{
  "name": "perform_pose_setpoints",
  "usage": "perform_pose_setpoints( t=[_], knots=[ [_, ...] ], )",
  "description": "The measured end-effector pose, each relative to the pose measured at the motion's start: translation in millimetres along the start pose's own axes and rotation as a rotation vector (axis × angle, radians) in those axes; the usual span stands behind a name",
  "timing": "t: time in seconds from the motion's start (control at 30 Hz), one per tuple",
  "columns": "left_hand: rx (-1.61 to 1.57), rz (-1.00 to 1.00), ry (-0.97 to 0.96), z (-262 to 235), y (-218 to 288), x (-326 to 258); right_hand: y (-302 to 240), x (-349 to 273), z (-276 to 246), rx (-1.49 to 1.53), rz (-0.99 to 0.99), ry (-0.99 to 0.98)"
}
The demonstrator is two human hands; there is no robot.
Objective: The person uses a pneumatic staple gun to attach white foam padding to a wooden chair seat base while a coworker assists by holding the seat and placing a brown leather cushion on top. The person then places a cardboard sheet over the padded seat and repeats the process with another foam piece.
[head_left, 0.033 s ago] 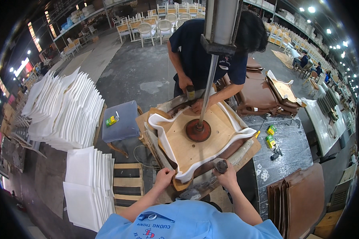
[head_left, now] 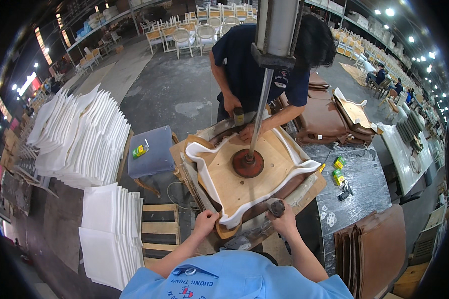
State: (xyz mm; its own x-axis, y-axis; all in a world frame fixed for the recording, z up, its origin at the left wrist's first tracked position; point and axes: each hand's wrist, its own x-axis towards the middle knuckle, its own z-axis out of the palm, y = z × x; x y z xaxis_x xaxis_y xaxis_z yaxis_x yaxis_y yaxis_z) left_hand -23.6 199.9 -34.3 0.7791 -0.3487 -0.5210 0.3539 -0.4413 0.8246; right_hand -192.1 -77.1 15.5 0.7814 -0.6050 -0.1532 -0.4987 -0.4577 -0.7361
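Observation:
A chair seat lies underside up in front of me, its plywood board [head_left: 231, 193] bordered by white padding [head_left: 303, 170] and a brown cover [head_left: 283, 193]. A round red press plate [head_left: 248, 163] on a metal rod bears down on the board. My left hand [head_left: 205, 223] is closed at the seat's near left corner, seemingly pinching the cover's edge; its fingertips are partly hidden. In my right hand [head_left: 284, 222] is a staple gun [head_left: 275, 206], its nose at the near edge. Across from me, a co-worker's hand [head_left: 246, 132] presses the far edge; their other hand holds another staple gun [head_left: 238, 116].
White padding sheets [head_left: 82, 142] stand stacked at left, beside a blue-grey upholstered stool [head_left: 151, 152] bearing a small box. At right, a plastic-covered table [head_left: 369, 174] carries small green-yellow boxes. Brown covers [head_left: 376, 244] lie near right. The press column [head_left: 277, 30] rises between us.

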Motion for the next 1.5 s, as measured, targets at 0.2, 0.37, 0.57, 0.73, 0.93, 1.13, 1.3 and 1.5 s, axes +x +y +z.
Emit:
perform_pose_setpoints(
  t=[0.2,0.37,0.57,0.73,0.93,1.13,1.3,1.5],
  knots=[
    [0.013,0.065,0.029,3.4,0.4,8.5,-1.9,5.5,-1.9,0.01,-0.028,0.032],
    [0.075,0.118,0.072,2.1,-4.5,11.2,-6.8,6.3,-0.8,0.036,-0.032,0.035],
    [0.03,0.1,0.053,4.5,1.4,7.0,-4.1,6.9,-1.4,0.005,-0.017,0.034],
    [0.026,0.1,0.049,4.1,2.6,5.1,-5.2,7.0,-1.5,0.014,-0.001,0.024],
    [0.085,0.144,0.075,4.0,-6.0,11.2,-7.8,5.7,-1.4,0.016,-0.013,0.038],
    [0.16,0.196,0.088,6.3,-15.3,11.8,-9.7,3.7,-1.9,-0.01,-0.011,0.05],
    [0.139,0.104,-0.004,12.4,-13.9,9.6,-3.5,6.7,-9.7,-0.051,-0.042,0.049],
    [-0.048,0.068,-0.205,5.9,-22.9,-2.5,-9.0,12.3,-17.1,-0.106,-0.025,0.043]
  ],
)
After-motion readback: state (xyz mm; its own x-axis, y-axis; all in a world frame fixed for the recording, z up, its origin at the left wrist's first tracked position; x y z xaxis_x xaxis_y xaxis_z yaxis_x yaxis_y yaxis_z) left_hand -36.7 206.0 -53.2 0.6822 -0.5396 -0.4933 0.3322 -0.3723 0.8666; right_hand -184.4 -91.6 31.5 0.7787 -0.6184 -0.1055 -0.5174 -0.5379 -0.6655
